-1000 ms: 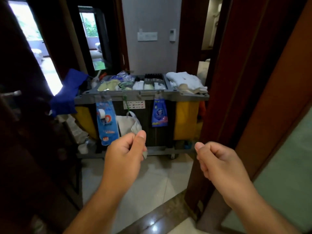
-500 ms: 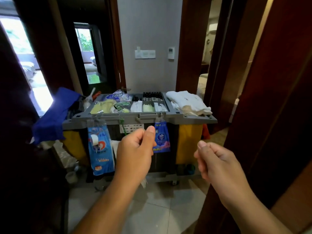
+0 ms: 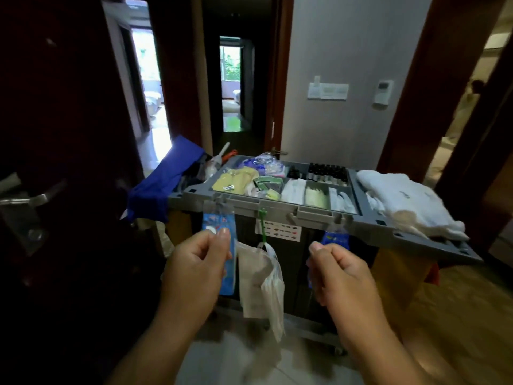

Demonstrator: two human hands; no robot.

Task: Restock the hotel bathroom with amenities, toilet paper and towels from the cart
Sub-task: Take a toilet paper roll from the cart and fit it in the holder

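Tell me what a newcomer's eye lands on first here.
The grey plastic housekeeping cart stands straight ahead, its top tray packed with amenities and a pile of folded white towels at its right end. In front of it, the left hand and right hand are raised with fingers curled, and a white plastic bag hangs from the cart's front between them. A deep blue cloth drapes over the cart's left end.

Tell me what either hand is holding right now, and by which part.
Nothing that shows. The left hand and right hand are both curled, thumb against forefinger, in front of the housekeeping cart, with nothing visible in either.
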